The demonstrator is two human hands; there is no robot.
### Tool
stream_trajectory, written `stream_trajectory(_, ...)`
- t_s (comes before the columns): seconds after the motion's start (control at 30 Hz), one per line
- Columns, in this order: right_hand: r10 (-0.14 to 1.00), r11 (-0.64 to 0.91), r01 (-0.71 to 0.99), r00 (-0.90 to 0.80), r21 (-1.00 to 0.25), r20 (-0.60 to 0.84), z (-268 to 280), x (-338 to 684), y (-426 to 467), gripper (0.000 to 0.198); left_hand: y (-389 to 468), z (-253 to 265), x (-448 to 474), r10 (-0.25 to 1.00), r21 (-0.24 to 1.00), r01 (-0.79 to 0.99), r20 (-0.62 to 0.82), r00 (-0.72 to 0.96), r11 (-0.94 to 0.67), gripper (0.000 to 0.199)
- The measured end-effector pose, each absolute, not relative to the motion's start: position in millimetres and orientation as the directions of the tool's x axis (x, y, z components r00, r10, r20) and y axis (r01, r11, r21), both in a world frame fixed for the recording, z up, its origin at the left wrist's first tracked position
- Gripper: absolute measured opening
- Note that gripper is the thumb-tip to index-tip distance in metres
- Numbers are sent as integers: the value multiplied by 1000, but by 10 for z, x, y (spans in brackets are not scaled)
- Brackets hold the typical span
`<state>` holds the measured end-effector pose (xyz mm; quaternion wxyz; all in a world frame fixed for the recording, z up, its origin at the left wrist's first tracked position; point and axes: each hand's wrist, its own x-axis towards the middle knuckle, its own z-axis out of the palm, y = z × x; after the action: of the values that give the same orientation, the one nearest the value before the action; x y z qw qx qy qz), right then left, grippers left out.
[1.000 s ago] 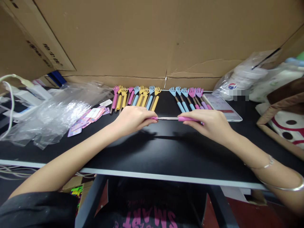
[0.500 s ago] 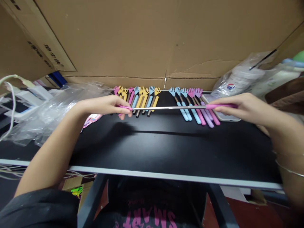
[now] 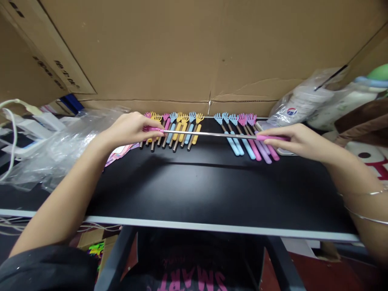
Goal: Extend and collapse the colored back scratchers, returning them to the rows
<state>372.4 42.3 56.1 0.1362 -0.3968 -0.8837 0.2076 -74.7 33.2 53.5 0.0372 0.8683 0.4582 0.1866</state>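
A pink back scratcher (image 3: 209,134) with a metal telescopic rod is stretched out sideways above the black table. My left hand (image 3: 131,128) is closed around its claw end, whose prongs are mostly hidden by the fingers. My right hand (image 3: 298,141) grips the pink handle at the other end, thumb and fingers pinching it. Behind the rod on the left lies a row of shortened yellow, blue and pink back scratchers (image 3: 178,131). A second row of blue, pink and purple back scratchers (image 3: 242,135) lies at the right, partly crossed by the rod.
Clear plastic bags (image 3: 69,149) and a white device with cables (image 3: 33,133) sit at left, near pink printed cards (image 3: 121,152). At right stand a bagged cup (image 3: 303,105) and a phone-like slab (image 3: 283,152). Cardboard (image 3: 169,52) walls the back.
Both hands have shifted slightly left with the back scratcher. Its rod now slopes a little down toward the right. The hands keep their grip on its two ends.
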Motion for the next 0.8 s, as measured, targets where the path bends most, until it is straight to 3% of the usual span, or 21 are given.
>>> stream_trajectory(0.13, 771, 609, 641, -616, -466, 160, 405, 3439, 285, 47, 166, 426, -349, 779, 147, 785, 325, 536, -602, 35)
stream_trajectory(0.23, 665, 746, 609, -650, -271, 368, 264, 3179, 131, 36, 2, 300, -4, 685, 78, 725, 410, 602, -684, 35)
stream_trajectory(0.33, 620, 775, 607, -679, -174, 393, 221, 3048, 26, 32, -103, 231, 172, 662, 35, 720, 426, 616, -693, 34)
stream_trajectory(0.43, 614, 777, 615, -691, -136, 383, 271, 3068, 19, 33, -134, 265, 191, 684, 67, 726, 402, 609, -685, 32)
stream_trajectory(0.63, 615, 787, 553, -745, -275, 260, 382, 3268, 204, 40, -47, 455, 55, 795, 280, 745, 169, 582, -605, 33)
stream_trajectory(0.8, 726, 578, 645, -686, -500, -46, 504, 3685, 426, 52, 251, 529, -427, 778, 553, 679, -85, 623, -483, 38)
